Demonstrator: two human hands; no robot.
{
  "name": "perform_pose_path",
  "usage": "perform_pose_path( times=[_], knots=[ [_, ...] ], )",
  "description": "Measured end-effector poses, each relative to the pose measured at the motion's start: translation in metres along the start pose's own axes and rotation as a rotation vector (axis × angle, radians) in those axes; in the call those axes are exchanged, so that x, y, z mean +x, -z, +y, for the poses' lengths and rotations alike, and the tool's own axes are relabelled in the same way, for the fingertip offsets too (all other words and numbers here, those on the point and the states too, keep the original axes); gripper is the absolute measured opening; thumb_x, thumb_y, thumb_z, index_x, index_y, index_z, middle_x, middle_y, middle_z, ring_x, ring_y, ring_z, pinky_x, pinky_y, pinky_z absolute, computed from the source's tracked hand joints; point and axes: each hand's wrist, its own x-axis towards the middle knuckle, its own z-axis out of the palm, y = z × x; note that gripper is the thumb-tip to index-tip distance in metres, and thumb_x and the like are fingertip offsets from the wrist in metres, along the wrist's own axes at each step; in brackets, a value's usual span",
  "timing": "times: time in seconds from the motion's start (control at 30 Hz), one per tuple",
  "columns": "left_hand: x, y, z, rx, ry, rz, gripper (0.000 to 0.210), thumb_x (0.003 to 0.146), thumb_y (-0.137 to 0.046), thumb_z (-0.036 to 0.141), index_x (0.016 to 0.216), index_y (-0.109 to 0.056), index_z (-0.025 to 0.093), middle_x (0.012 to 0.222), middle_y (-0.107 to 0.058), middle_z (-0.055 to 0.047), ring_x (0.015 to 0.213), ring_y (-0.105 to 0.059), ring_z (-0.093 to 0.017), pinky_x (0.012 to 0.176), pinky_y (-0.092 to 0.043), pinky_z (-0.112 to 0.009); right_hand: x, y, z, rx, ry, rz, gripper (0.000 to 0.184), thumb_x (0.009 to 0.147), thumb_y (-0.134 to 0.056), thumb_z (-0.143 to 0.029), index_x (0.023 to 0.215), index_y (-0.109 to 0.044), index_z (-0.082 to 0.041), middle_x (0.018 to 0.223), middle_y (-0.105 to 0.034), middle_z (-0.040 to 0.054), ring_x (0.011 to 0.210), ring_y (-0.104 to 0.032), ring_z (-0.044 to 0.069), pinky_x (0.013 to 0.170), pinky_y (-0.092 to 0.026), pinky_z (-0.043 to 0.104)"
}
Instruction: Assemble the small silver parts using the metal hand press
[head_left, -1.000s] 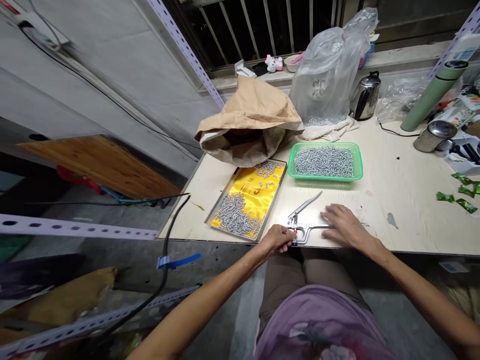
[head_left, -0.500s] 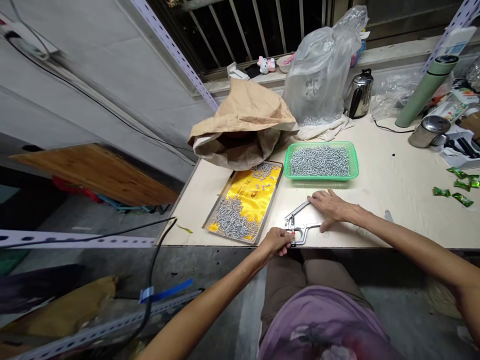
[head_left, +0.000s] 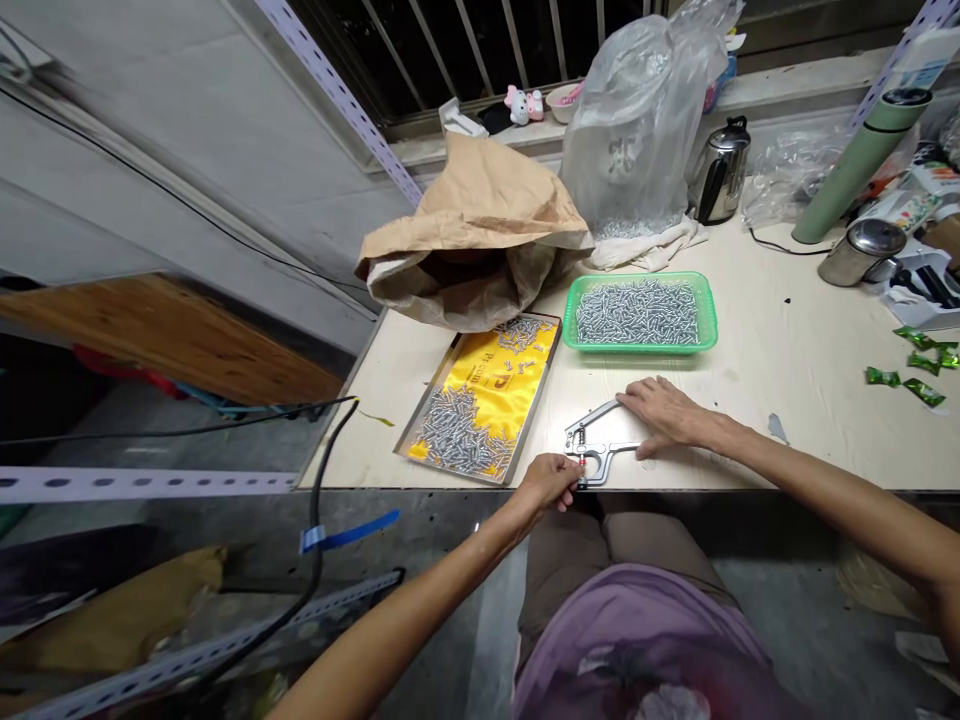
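Observation:
Silver hand pliers (head_left: 600,452) with a coil spring between splayed handles lie at the table's front edge. My right hand (head_left: 664,412) holds the handle ends, fingers on the upper one and thumb against the lower. At the jaw end, my left hand (head_left: 553,482) is closed in a pinch beside a small red and black piece; its fingertips hide what they grip. To the left, a shallow tray (head_left: 534,415) lined with yellow cloth bears loose small metal pieces (head_left: 457,435). Behind the pliers stands a green plastic basket (head_left: 637,348) full of similar metal pieces (head_left: 637,310).
A brown paper bag (head_left: 480,225) gapes behind the tray. Beside it stand a clear plastic bag (head_left: 622,130), a steel kettle (head_left: 724,170), a green flask (head_left: 859,170) and a steel cup (head_left: 862,252). Green wrapped sweets (head_left: 922,392) lie at the right. A black cable (head_left: 319,520) hangs at the left.
The camera view has shifted slightly. Both hands stay at the pliers in nearly the same pose, and the pliers' handles remain apart.

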Motion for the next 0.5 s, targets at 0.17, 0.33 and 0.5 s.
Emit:
perform_pose_path(
  times=[0.17, 0.33, 0.5],
  knots=[
    [-0.002, -0.001, 0.003, -0.006, 0.042, -0.009, 0.015, 0.086, -0.053, 0.013, 0.07, -0.052, 0.013, 0.042, -0.046, 0.01, 0.031, -0.045, -0.004, 0.034, -0.035, -0.013, -0.007, -0.01, 0.012, 0.075, 0.04, 0.012, 0.094, 0.067, -0.072, -0.061, 0.14, -0.036, -0.013, 0.136, -0.043, 0.0205, 0.123, -0.039, 0.037, 0.1, -0.033, 0.052],
    [0.0, 0.001, 0.0, -0.028, 0.024, -0.019, 0.016, 0.083, -0.058, 0.014, 0.069, -0.053, 0.013, 0.043, -0.047, 0.009, 0.031, -0.046, -0.005, 0.035, -0.037, -0.014, -0.007, -0.009, 0.014, 0.063, 0.045, 0.002, 0.097, 0.065, -0.074, -0.06, 0.139, -0.036, -0.009, 0.137, -0.042, 0.0224, 0.124, -0.04, 0.036, 0.1, -0.036, 0.048],
    [-0.001, 0.001, -0.001, -0.025, 0.019, -0.005, 0.017, 0.084, -0.059, 0.016, 0.068, -0.053, 0.013, 0.042, -0.047, 0.009, 0.031, -0.045, -0.005, 0.035, -0.036, -0.014, -0.004, 0.0, 0.004, 0.018, 0.002, -0.027, 0.091, 0.061, -0.08, -0.053, 0.13, -0.045, -0.006, 0.124, -0.051, 0.0208, 0.11, -0.047, 0.034, 0.09, -0.041, 0.043]
  ],
)
